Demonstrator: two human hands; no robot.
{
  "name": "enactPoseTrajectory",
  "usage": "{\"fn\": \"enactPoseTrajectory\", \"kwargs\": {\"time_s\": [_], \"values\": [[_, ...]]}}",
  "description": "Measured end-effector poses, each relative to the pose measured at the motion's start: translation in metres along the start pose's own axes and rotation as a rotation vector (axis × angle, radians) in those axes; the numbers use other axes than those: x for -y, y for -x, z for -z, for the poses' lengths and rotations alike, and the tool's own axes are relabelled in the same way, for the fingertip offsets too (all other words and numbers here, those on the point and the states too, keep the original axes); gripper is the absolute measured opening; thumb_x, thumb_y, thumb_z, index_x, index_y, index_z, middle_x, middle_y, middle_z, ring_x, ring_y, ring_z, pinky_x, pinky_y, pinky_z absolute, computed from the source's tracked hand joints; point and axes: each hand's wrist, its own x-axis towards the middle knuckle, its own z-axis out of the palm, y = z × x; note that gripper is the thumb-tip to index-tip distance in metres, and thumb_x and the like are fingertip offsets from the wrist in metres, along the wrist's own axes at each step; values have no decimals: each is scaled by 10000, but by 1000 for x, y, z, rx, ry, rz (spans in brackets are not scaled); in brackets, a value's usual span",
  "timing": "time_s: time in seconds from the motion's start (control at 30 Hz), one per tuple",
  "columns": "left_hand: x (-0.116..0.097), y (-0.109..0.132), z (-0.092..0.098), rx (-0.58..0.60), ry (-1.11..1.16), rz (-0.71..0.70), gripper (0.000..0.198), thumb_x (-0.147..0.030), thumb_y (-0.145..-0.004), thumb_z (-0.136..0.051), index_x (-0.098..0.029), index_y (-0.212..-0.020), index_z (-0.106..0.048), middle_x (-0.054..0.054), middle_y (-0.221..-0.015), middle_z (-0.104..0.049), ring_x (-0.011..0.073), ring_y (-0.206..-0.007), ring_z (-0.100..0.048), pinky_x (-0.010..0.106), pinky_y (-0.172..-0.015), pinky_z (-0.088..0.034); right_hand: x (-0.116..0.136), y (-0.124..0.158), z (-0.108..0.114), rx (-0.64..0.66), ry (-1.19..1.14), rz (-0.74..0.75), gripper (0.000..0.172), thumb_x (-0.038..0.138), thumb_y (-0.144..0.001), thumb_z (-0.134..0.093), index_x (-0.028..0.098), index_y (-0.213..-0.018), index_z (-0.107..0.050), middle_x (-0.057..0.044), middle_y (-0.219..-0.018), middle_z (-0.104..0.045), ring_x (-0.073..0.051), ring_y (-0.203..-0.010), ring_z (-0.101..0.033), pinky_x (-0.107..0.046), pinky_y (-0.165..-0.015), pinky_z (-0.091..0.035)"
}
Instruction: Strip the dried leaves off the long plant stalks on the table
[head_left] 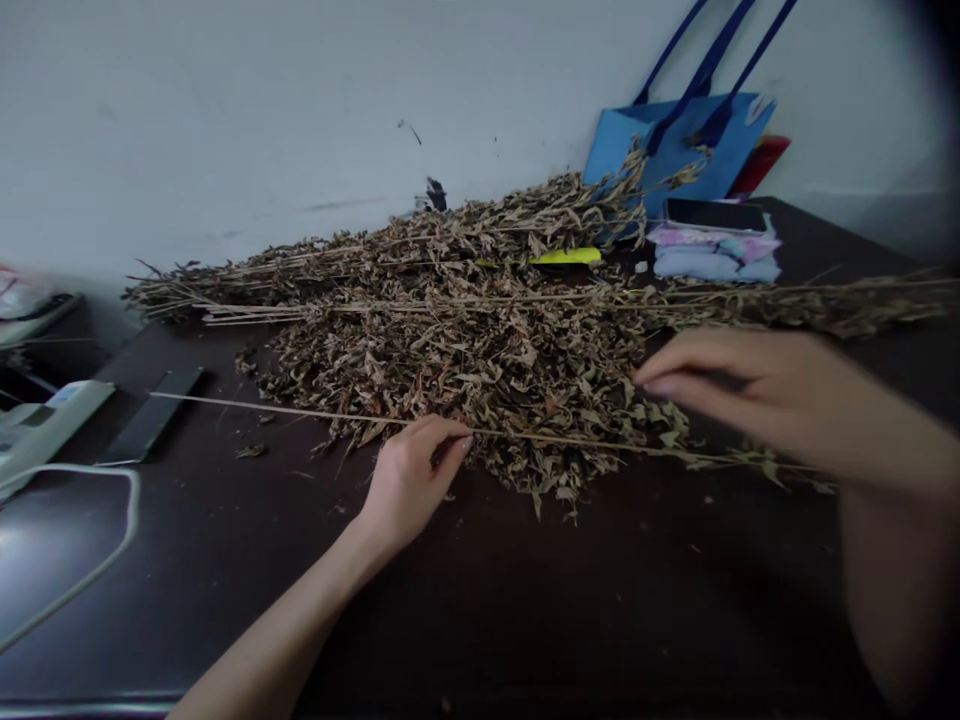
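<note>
Over the near side of the dried-leaf heap (450, 365), my left hand (405, 475) reaches from the near left, fingers pinching a thin stem (262, 406). My right hand (757, 400) arches at the heap's right, blurred; I cannot tell whether it holds anything. Near that wrist, the stem's end is indistinct. Far right, leafy stalks partly cover a blue bag (619, 140).

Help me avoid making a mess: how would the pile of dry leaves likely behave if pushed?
The pile of dry leaves looks light, being loose and curled. It is probably brittle, since it looks shrivelled. Pushed, it would likely scatter, as loose bits lie apart on the table.
</note>
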Motion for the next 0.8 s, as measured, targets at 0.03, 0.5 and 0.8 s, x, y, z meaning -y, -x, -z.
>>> {"fn": "enactPoseTrajectory", "kwargs": {"time_s": [0.03, 0.5, 0.8], "values": [[-2, 1, 0, 30, -2, 2, 153, -190, -863, -497, -182, -895, -646, 56, -874, -667, 172, -805, -613, 307, -726, -489, -4, -2, -3, 196, -21, 41, 259, 413, -884, -468, 213, -910, -631, -29, -901, -630, -119, -742, -590, -253, -649, -483], [-11, 11, -10, 299, -88, 9, 179, -204, -875, -461, -180, -864, -637, 52, -834, -623, 173, -747, -590, 291, -663, -477, -24, 11, -40, 649, 34, 67, 181, 314, -864, -501, 210, -719, -529, -26, -786, -557, -159, -716, -539, -274, -586, -395], [-9, 10, -9, 304, -103, 37, 184, -218, -884, -448, -192, -891, -630, 48, -873, -628, 187, -800, -591, 307, -712, -469, -11, 0, -19, 532, -48, 6, 244, 356, -926, -389, 204, -792, -524, -24, -841, -534, -150, -809, -499, -279, -702, -379]]}}
